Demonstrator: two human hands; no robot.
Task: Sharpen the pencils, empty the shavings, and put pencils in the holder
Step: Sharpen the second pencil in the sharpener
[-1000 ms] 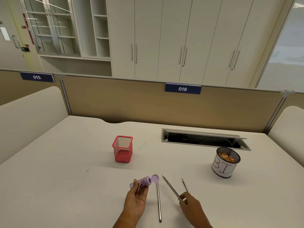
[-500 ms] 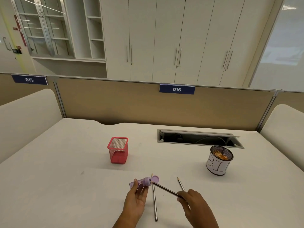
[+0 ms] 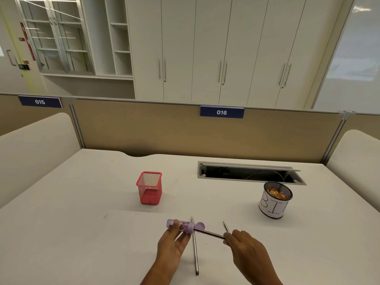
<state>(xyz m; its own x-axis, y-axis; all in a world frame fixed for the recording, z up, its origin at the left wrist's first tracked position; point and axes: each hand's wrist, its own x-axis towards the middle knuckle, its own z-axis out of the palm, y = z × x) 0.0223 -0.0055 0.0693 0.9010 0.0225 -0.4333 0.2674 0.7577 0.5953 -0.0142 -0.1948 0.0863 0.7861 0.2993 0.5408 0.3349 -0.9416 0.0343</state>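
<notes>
My left hand [image 3: 171,246] holds a purple tube-shaped sharpener [image 3: 181,225] level above the table, its round lid flipped open on the right. My right hand [image 3: 247,250] grips a dark pencil [image 3: 209,233] whose tip is in the sharpener's opening. A second pencil [image 3: 195,251] lies on the table between my hands, pointing away from me. The tip of a third pencil [image 3: 225,226] shows just beyond my right hand. A red mesh holder [image 3: 149,188] stands empty further back on the left.
A mesh cup wrapped in paper marked BIN [image 3: 275,200] holds orange shavings at the right. Behind it is an open cable slot [image 3: 249,173] in the white desk [image 3: 82,223]. A tan partition [image 3: 144,128] closes off the far edge.
My right hand lifted the dark pencil from the table and swung its tip left into the sharpener. My left hand tilted the sharpener level. The other two pencils stayed put.
</notes>
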